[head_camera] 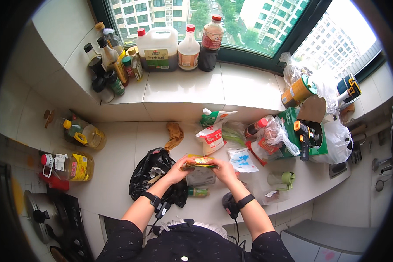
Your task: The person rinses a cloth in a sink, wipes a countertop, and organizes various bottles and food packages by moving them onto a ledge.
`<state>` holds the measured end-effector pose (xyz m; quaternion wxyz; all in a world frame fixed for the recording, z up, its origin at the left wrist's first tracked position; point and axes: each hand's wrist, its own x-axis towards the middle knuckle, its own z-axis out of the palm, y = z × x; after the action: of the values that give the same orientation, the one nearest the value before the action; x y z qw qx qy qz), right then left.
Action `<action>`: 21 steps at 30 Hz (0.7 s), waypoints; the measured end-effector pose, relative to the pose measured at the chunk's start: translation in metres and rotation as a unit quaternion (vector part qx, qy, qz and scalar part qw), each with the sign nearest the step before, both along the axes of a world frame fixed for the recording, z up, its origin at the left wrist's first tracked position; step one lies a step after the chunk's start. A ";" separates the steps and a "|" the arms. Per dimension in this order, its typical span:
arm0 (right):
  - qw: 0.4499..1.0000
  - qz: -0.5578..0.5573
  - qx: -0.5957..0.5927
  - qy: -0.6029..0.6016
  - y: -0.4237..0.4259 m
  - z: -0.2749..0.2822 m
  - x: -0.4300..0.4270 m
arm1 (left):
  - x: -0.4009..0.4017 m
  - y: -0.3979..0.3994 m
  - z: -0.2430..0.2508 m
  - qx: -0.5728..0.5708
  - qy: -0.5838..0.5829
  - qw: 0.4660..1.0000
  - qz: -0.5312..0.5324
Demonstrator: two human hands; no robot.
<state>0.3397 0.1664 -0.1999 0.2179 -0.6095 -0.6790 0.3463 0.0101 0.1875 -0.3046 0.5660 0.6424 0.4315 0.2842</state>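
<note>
Both of my hands grip a flat yellow, red and green packet (200, 161) over the counter. My left hand (177, 171) has its left end, and my right hand (224, 169) has its right end. Below the packet lies a pale packet or sheet with printing (201, 177), partly covered. A small green-labelled container (198, 192) lies on its side nearer to me. Left of my left hand sits an open black plastic bag (143, 177) with scraps inside. A white bag with blue print (243, 160) is to the right of my right hand. Behind the packet stands a red-and-white bag (212, 140).
Oil bottles (80, 166) stand on the left, near a stove (70, 226). A brown cloth or glove (175, 135) lies behind the black bag. A green box (290, 124), a green-lidded bottle (280, 178) and plastic bags (337, 140) fill the right. Sauce bottles (211, 46) line the windowsill.
</note>
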 end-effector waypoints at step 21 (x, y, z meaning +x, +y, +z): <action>0.953 0.055 -0.054 0.292 0.257 0.186 -0.105 | -0.062 0.185 0.315 0.144 -0.273 0.936 0.168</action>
<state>0.2350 0.4232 -0.0139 0.3541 -0.4545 -0.5984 0.5567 -0.0518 0.3722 0.0099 0.5071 0.5330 0.3165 0.5988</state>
